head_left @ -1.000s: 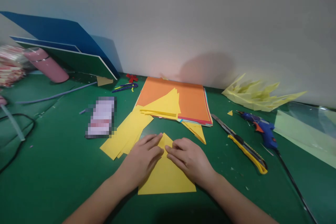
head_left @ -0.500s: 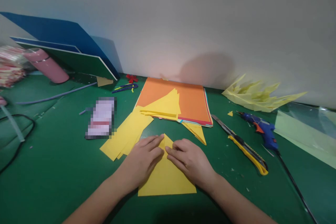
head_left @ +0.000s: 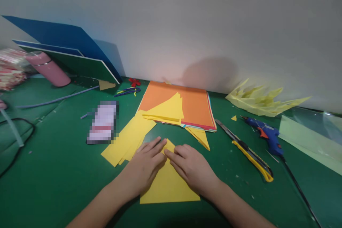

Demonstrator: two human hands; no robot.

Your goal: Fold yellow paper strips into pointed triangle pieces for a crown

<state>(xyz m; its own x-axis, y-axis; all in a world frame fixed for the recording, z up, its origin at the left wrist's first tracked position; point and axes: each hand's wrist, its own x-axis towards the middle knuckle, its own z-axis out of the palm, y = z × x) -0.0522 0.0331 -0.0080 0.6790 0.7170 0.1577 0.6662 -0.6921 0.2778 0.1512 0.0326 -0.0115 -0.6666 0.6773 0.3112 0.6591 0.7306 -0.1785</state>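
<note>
A yellow sheet of paper (head_left: 171, 187) lies on the green table in front of me, its top folded in to a point. My left hand (head_left: 148, 162) rests flat over its left slope, fingers stretched up to the tip. From the other side my right hand (head_left: 191, 165) presses the paper, its fingers together and partly bent, one fingertip touching close to the left thumb. The hands cover most of the sheet's sloping edges. Just beyond are yellow paper strips (head_left: 125, 139) and folded yellow triangles (head_left: 167, 108) on an orange paper stack (head_left: 195, 103).
On the right lie a yellow utility knife (head_left: 248, 153), a blue glue gun (head_left: 267, 135) with its cord and a spiky pale-yellow paper piece (head_left: 264, 103). A phone (head_left: 103, 123), pink bottle (head_left: 49, 69) and leaning boards (head_left: 72, 60) occupy the left.
My right index fingertip has shifted slightly left and up along the fold. My left fingers have spread a little. The whole view has dropped slightly in the frame.
</note>
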